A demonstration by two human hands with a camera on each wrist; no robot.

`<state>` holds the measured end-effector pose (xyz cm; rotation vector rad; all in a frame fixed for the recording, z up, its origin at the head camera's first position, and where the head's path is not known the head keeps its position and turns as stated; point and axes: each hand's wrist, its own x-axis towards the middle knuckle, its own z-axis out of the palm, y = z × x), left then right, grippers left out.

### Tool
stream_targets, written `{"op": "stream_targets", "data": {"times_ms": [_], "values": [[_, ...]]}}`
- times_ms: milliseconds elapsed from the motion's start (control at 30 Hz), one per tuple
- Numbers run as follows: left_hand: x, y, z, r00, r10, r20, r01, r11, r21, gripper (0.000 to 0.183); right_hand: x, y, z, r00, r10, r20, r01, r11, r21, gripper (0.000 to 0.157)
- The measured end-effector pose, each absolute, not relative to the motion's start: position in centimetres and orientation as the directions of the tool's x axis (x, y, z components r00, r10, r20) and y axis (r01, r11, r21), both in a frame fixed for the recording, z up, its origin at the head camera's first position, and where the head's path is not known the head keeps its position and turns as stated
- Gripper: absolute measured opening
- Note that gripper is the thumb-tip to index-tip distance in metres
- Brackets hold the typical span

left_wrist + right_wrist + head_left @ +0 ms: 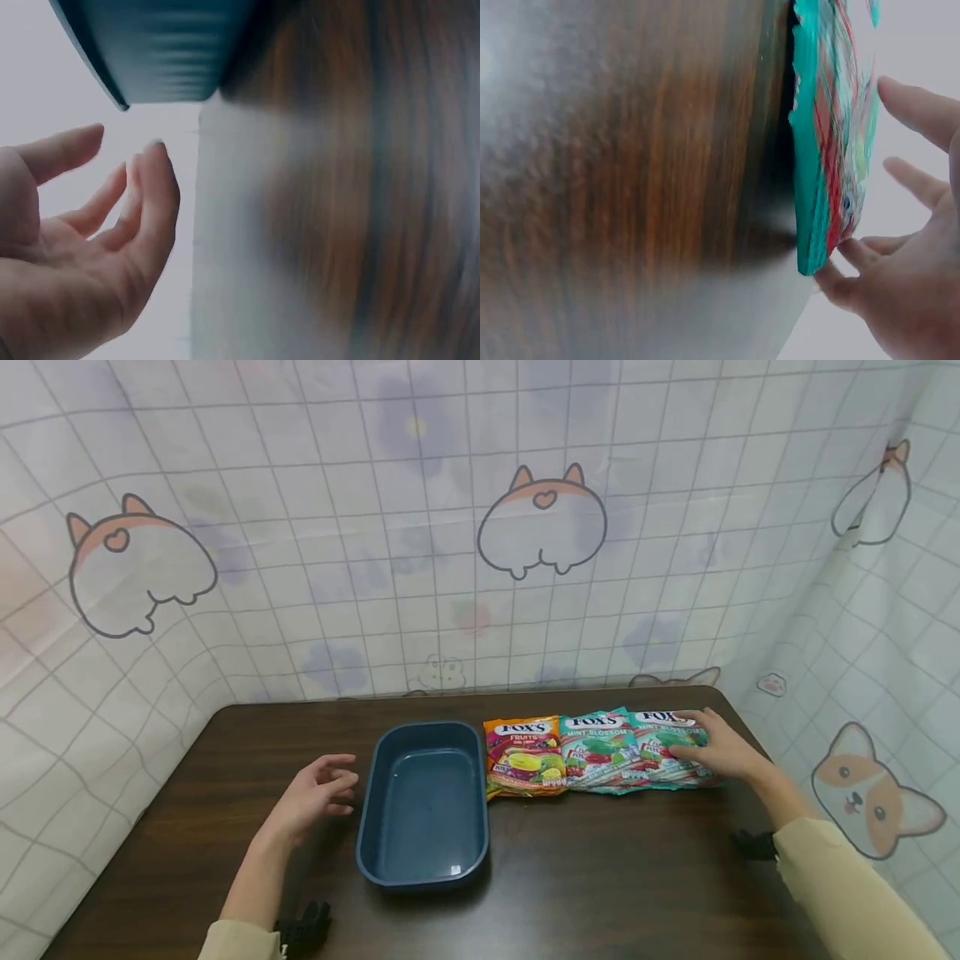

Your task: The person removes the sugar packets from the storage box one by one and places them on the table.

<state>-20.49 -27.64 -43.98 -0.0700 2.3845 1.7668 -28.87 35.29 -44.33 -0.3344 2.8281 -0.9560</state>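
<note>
Three bags of candy lie side by side on the dark wooden table: an orange Fox's Fruits bag (525, 758), a teal Fox's Mint Blossom bag (600, 756) in the middle and a second Mint Blossom bag (663, 752) on the right. My right hand (716, 747) is at that rightmost bag with fingers spread; in the right wrist view some fingertips (844, 289) meet its edge, while the thumb stays apart. A deep blue rectangular tub (423, 877) stands left of the bags. Beside its left wall hovers my left hand (315, 797), fingers loosely bent, holding nothing.
The wooden table (585, 877) reaches back to a white gridded cloth (360, 527) with corgi drawings, which hangs behind it and along both sides. Dark wrist straps show at the left (303, 931) and right (753, 845) sleeves.
</note>
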Motion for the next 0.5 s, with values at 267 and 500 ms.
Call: {"op": "stream_targets", "data": {"times_ms": [267,500], "values": [[-20.4,-29.4,-43.6,-0.983,0.006,0.183,0.116,0.795,0.596,0.035,-27.6,33.9,-43.6,-0.965,-0.175,0.197,-0.249,0.85,-0.464,0.066],[-21.8,-31.4,-43.0,-0.941,0.099,0.322,0.207,0.925,0.32,0.045,-27.5,32.6,-41.8,-0.946,-0.232,0.227,-0.289,0.919,-0.269,0.07]]}}
